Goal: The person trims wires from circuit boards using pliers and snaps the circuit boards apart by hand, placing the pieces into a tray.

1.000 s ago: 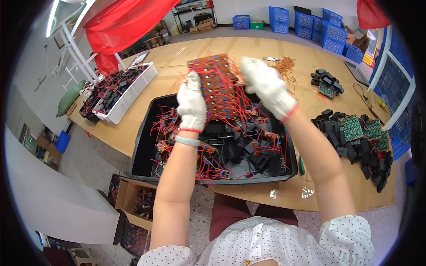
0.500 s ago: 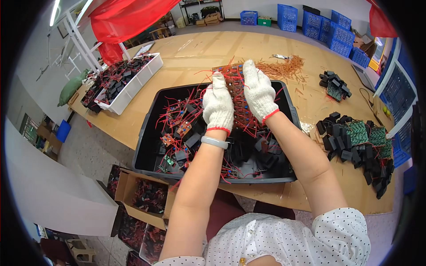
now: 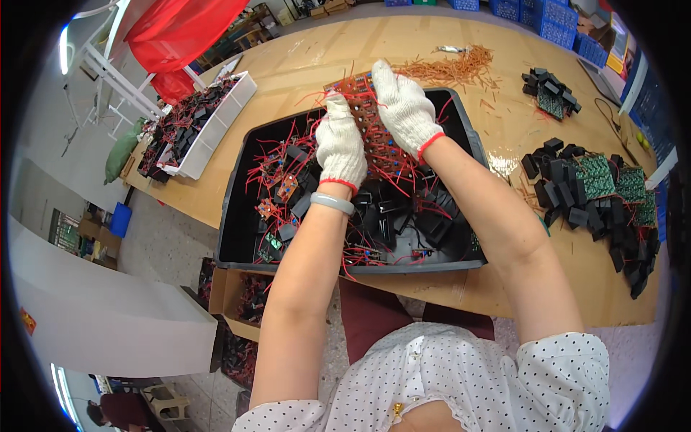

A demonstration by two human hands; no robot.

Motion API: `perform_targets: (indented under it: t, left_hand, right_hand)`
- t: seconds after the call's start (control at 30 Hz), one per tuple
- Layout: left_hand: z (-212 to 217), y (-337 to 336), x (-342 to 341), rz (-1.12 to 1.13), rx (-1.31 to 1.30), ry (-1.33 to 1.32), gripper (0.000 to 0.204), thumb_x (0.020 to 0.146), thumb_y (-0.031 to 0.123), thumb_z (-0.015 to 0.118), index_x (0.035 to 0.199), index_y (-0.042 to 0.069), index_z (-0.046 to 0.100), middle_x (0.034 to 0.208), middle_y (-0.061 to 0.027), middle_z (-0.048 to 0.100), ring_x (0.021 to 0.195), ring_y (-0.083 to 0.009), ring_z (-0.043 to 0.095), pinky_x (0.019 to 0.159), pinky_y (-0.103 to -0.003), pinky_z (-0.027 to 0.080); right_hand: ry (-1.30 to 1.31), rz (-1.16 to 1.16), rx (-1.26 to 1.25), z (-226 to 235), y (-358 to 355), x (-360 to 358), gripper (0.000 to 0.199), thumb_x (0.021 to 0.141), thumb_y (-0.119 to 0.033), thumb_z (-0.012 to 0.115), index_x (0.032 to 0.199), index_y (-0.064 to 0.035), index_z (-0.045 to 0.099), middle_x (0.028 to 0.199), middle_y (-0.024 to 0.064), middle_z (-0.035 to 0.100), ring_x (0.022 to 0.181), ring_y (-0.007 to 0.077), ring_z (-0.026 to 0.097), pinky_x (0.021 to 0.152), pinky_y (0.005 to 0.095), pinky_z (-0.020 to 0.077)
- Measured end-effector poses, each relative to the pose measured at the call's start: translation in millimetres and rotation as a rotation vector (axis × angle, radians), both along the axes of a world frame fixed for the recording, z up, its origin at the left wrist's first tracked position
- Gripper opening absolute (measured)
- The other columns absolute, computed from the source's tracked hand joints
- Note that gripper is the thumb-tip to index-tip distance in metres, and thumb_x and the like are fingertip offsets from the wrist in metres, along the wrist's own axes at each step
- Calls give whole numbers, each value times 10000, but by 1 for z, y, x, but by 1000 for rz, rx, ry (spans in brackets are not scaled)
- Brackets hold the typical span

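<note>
Both my hands wear white knit gloves with red cuffs. Between them is a long brown circuit board panel with small blue parts and red wires, tilted over a black plastic tub. My left hand is closed on the panel's left edge, thumb laid along it. My right hand grips the right edge, with its fingers mostly hidden behind the panel. In the tub lie loose red wires, small brown boards and black box-shaped parts.
Thin orange-brown strips lie scattered beyond the tub. Green circuit boards with black blocks sit at right, a smaller pile behind them. A white bin of wired parts stands at left. Below the table edge is a cardboard box.
The view has tilted and shifted, so the tub and table sit higher in the picture. Both hands still hold the panel, which leans a little more to the left.
</note>
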State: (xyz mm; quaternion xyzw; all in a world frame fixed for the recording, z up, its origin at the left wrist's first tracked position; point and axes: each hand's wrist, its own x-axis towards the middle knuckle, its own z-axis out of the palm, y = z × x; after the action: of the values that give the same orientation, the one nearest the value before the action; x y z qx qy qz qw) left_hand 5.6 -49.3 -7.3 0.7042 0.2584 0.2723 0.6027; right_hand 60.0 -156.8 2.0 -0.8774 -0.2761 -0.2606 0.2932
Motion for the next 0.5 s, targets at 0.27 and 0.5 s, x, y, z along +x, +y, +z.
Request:
perform_targets:
  t: [0.27, 0.5]
  left_hand:
    - [7, -9, -5, -50, -123, -54, 754, 890, 704, 331, 917, 30, 668, 750, -81, 652, 732, -266, 604, 696, -390, 465]
    - [11, 8, -13, -65, 271, 215, 827, 868, 738, 287, 1125, 16, 598, 1050, -200, 645, 997, -376, 607, 843, -459, 460]
  right_hand:
    - [-176, 62, 19, -5, 1, 4, 424, 877, -127, 481, 1286, -18, 455, 1005, 233, 619, 855, 388, 619, 761, 463, 506]
    - [-200, -87, -36, -5, 1, 3, 364, 895, -164, 488, 1248, -80, 517, 893, 202, 614, 790, 360, 622, 687, 466, 509]
